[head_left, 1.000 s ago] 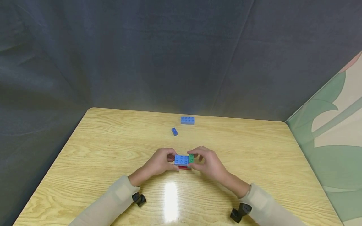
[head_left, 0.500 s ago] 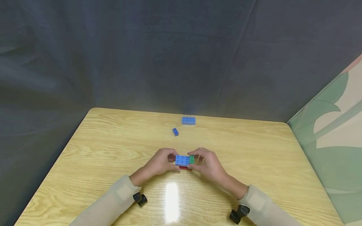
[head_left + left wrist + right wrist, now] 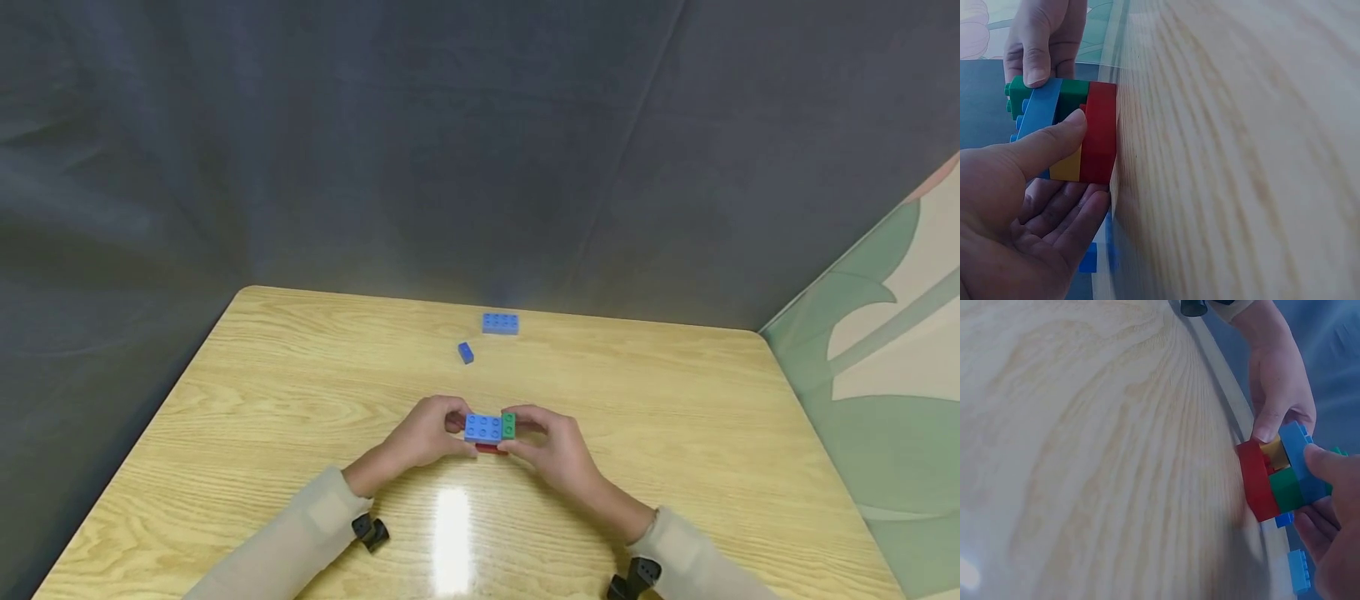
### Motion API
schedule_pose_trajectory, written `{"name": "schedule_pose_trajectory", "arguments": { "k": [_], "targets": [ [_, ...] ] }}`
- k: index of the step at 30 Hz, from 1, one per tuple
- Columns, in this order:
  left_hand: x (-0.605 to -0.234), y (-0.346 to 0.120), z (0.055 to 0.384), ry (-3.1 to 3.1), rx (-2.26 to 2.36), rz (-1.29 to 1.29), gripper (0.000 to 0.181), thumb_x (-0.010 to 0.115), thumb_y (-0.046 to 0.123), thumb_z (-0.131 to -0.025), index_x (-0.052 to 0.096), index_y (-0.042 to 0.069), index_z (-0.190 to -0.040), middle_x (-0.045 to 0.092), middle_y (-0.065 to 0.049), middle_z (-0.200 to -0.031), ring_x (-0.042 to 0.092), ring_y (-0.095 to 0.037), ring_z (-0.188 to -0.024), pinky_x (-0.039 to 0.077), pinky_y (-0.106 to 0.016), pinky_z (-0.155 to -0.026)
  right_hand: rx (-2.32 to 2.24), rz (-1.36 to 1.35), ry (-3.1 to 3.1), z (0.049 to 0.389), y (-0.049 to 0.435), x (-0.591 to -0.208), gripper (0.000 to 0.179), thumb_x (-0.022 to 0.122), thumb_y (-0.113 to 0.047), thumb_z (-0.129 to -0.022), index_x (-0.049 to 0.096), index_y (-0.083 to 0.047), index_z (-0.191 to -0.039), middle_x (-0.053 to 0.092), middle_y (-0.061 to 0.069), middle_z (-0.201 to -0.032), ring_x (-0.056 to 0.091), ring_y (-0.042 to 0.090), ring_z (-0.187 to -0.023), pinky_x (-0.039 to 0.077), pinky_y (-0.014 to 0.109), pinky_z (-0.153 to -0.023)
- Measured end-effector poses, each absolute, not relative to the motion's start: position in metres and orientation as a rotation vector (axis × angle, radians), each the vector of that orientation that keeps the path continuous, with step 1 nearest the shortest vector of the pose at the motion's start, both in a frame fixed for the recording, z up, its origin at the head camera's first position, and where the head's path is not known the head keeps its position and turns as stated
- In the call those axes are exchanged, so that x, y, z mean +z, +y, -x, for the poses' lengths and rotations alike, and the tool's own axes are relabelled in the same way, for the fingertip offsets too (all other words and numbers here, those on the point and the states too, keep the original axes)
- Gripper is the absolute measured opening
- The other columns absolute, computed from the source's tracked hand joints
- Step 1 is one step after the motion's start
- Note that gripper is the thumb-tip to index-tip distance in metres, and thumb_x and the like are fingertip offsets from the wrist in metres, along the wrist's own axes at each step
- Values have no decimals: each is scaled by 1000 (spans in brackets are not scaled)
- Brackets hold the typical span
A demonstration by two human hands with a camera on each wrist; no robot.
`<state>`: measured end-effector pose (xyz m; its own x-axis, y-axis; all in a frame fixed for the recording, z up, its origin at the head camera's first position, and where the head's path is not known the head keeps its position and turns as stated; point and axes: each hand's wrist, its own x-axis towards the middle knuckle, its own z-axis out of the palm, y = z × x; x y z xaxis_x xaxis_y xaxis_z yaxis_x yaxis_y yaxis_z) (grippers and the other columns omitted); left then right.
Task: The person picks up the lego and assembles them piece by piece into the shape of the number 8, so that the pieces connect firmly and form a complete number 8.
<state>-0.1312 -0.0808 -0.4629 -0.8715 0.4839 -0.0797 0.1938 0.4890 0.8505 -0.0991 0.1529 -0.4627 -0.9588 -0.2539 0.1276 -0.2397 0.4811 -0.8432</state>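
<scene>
the left hand clasps one end of the stack, the right hand pinches the other by its green top; it stands on the table between them. i'd worry a lopsided push could tip it or pop a brick off. the left wrist view shows a yellow brick low down; the head view hides that but shows the whole long brick and small brick beyond.

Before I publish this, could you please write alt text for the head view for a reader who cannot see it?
A person's left hand and right hand hold a stack of toy bricks, blue and green on top, red below, at a wooden table. Farther back lie a small blue brick and a larger blue brick, with dark cloth behind.
</scene>
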Motion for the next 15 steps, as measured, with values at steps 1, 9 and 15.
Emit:
{"name": "schedule_pose_trajectory", "arguments": {
  "k": [1,9,15],
  "targets": [
    [-463,-81,131,2434,1329,-575,34,91,13,-77,70,4,-102,68,-1,-98,67,-15,-91,58,-27,-84,-1548,450,2673,99,153,-463,42,87,-6,-79,74,-7,-118,75,3,-113,72,18,-102,58,35,-92],
    [-466,-80,130,2424,1338,-635,34,89,12,-79,67,3,-104,68,-2,-101,68,-18,-94,58,-30,-89,-1613,475,2613,99,154,-465,40,85,-6,-81,73,-3,-118,75,6,-113,72,22,-101,59,33,-89],
    [-461,-88,134,2342,1272,-720,34,82,8,-87,64,3,-116,67,-4,-111,65,-21,-106,55,-36,-97,-1588,474,2615,99,153,-464,38,85,-6,-82,73,-3,-118,74,6,-113,72,24,-102,58,35,-90]
  ]
}}
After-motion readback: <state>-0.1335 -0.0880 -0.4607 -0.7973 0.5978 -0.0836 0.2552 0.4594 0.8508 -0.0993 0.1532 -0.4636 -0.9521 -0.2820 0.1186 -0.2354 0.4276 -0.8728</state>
